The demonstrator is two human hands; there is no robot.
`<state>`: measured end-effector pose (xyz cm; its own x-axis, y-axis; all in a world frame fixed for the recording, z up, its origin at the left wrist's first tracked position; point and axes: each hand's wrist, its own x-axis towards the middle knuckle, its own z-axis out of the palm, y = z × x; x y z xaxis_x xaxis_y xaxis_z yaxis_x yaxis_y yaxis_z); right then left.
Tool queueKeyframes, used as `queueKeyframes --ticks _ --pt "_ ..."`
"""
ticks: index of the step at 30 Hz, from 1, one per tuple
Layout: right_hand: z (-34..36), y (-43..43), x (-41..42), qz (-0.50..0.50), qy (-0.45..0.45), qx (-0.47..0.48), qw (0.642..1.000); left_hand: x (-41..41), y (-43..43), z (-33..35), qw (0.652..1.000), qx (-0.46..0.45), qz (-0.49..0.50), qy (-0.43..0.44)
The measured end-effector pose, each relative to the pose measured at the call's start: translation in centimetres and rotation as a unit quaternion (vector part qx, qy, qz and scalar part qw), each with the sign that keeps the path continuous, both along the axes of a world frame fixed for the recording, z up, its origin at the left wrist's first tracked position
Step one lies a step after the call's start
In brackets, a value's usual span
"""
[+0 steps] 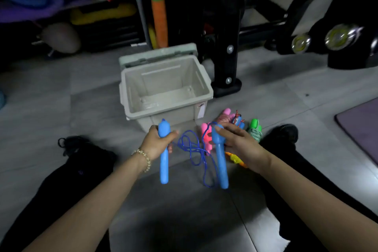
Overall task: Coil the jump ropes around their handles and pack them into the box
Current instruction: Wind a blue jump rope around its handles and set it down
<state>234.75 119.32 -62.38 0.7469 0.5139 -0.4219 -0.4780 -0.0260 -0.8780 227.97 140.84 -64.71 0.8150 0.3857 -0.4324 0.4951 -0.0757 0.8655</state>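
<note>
A blue jump rope hangs between my hands above the tiled floor. My left hand (pixel 157 141) grips one blue handle (pixel 164 161) near its top. My right hand (pixel 237 141) holds the other blue handle (pixel 220 161), fingers wrapped over its upper end. The thin blue cord (pixel 194 149) dangles in loose loops between the handles. The grey box (pixel 131 88) stands open just beyond my hands, with nothing inside. To its right lie a pink jump rope (pixel 206 135), a pink coiled rope bundle (pixel 225 115) and a green coiled rope (pixel 255 131).
The box lid (pixel 157 54) lies behind the box. A black machine foot (pixel 227 86) stands right of the box. My legs in black trousers spread to both sides. A purple mat (pixel 362 127) lies far right. Shelves with coloured gear and dumbbells (pixel 339 36) fill the background.
</note>
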Motion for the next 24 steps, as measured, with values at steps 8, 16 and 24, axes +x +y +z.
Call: queueKeyframes --ticks 8,16,24 --pt "12.9 2.1 -3.2 -0.001 -0.176 0.102 0.979 -5.1 -3.9 14.5 0.972 -0.178 -0.047 -0.146" --pt "17.6 3.8 -6.5 0.019 -0.218 0.082 0.972 -8.7 -4.8 21.4 0.961 -0.176 -0.149 -0.155" --pt "13.0 1.7 -8.0 0.194 -0.236 -0.062 0.950 -8.8 -0.3 22.2 0.977 -0.093 0.053 -0.182"
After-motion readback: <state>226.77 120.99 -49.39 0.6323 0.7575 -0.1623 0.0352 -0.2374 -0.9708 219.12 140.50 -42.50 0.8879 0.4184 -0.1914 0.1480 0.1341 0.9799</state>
